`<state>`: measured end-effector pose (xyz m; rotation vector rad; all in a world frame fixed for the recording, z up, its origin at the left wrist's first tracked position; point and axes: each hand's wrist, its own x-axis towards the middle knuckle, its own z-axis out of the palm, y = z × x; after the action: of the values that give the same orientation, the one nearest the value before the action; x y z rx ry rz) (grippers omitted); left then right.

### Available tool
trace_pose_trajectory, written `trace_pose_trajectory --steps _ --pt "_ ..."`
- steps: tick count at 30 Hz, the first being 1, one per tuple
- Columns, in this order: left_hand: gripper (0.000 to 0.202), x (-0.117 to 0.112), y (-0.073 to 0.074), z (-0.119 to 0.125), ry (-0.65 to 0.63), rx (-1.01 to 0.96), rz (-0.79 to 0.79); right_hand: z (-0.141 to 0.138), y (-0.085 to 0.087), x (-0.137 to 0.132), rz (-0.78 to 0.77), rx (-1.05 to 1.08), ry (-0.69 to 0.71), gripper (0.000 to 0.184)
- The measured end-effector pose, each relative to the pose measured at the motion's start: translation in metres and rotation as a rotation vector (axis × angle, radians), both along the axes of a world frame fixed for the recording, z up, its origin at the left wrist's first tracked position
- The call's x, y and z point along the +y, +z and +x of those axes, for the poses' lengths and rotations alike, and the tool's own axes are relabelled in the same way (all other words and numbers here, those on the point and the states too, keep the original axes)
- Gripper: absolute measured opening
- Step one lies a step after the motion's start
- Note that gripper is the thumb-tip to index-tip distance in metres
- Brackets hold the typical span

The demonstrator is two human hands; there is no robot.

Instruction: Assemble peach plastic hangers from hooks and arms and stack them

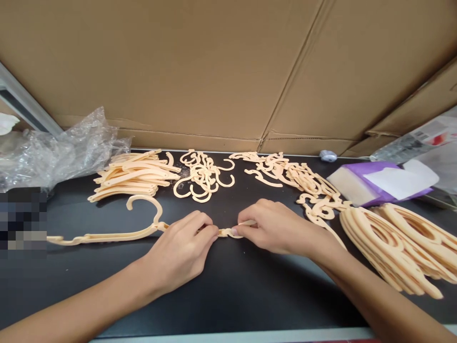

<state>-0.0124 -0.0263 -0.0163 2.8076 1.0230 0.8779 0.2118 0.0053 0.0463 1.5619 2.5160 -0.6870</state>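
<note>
A cream plastic clothes hanger (117, 237) lies stretched out across the dark table, its hook pointing away from me. My left hand (185, 240) is closed on the hanger's right arm, fingertips pinching it near the outer end. At that end my right hand (269, 226) pinches too, with a thin cream piece (247, 223) showing between thumb and fingers. Much of the hanger's right arm is hidden under my left hand. Behind my hands lies a loose pile of hanger hooks (203, 176).
Straight hanger arms (137, 174) are heaped at the back left, beside crumpled clear plastic (71, 147). Curved hanger parts (285, 171) spread at the back right. Stacked hangers (385, 247) and a purple tissue pack (371, 183) lie right. Cardboard (178, 71) stands behind.
</note>
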Motion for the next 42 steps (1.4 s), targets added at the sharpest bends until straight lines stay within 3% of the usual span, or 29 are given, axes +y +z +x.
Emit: trace_pose_trajectory --steps 7,10,13,18,27,29,31,33,36,39,42 --pt "0.016 0.002 -0.002 -0.002 0.009 -0.035 -0.048 0.002 -0.004 -0.003 0.158 -0.03 0.122 0.037" --pt "0.014 0.004 -0.002 -0.003 0.001 -0.056 -0.08 0.005 -0.01 0.001 0.215 0.025 0.214 0.038" --pt "0.013 0.005 -0.002 -0.003 -0.006 -0.041 -0.042 0.008 -0.015 0.006 0.222 0.112 0.214 0.039" --pt "0.015 0.003 0.001 -0.002 0.011 -0.023 0.061 0.015 -0.022 0.017 0.208 0.307 0.136 0.038" --pt "0.023 0.001 0.017 -0.005 -0.092 -0.205 0.245 0.037 -0.015 0.03 0.123 0.669 -0.193 0.04" --pt "0.021 0.001 0.017 -0.004 -0.179 -0.275 0.117 0.04 -0.014 0.032 0.152 0.714 -0.245 0.038" --pt "0.016 0.003 0.017 -0.003 -0.176 -0.401 -0.117 0.042 -0.014 0.035 0.189 0.745 -0.265 0.036" --pt "0.011 0.007 0.017 -0.002 -0.043 -0.589 -0.367 0.045 -0.015 0.038 0.202 0.768 -0.264 0.034" --pt "0.022 0.017 0.016 -0.002 0.133 -0.907 -0.668 0.049 -0.016 0.042 0.179 0.782 -0.266 0.031" --pt "0.04 0.026 0.018 -0.001 0.117 -1.176 -0.868 0.051 -0.016 0.044 0.156 0.753 -0.251 0.035" --pt "0.035 0.029 0.022 -0.001 0.078 -1.339 -0.981 0.05 -0.017 0.043 0.146 0.727 -0.244 0.041"
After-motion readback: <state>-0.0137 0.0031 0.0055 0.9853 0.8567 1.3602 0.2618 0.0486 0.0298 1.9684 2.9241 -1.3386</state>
